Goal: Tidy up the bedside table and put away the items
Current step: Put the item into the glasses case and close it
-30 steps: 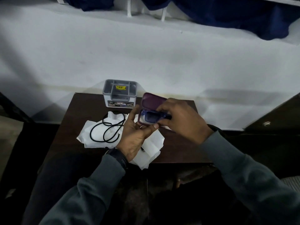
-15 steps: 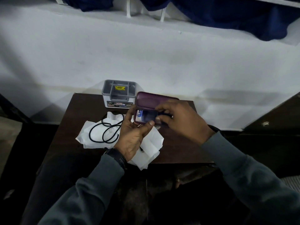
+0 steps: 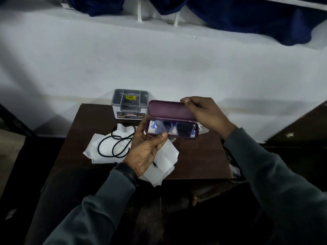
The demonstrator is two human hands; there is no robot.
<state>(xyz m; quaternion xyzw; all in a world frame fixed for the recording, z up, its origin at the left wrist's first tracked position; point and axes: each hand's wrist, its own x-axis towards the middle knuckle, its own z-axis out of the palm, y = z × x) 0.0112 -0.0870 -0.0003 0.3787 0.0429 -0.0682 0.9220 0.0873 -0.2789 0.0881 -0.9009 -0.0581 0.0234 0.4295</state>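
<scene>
— What is hard to make out?

— Quite a bit. The light is dim. The glasses (image 3: 170,126) lie inside the open purple case (image 3: 170,110), but only their bluish frame and dark lenses show; the arms are hidden in the tray. Something clear and shiny (image 3: 202,129) peeks out behind the case's right end, and I cannot tell what it is. The black cord (image 3: 115,146) loops over white paper (image 3: 99,148), and one end runs under the left wrist. The dark blue cloth (image 3: 247,16) is cut off by the top edge.

— And the hands?

— The left grip (image 3: 146,149) is palm up and clamped on the case's tray, thumb pressed on the front rim, fingers curled behind the left end. The right grip (image 3: 207,114) pinches the lid's upper right corner and holds it raised.

— Where is the case, then?

— Held in the air over the brown worktop (image 3: 198,156), just right of the grey divided box (image 3: 130,103) that stands at the worktop's far edge by the white wall.

— Anything on the wrist?

— A dark watch (image 3: 126,171), partly under the grey sleeve.
</scene>
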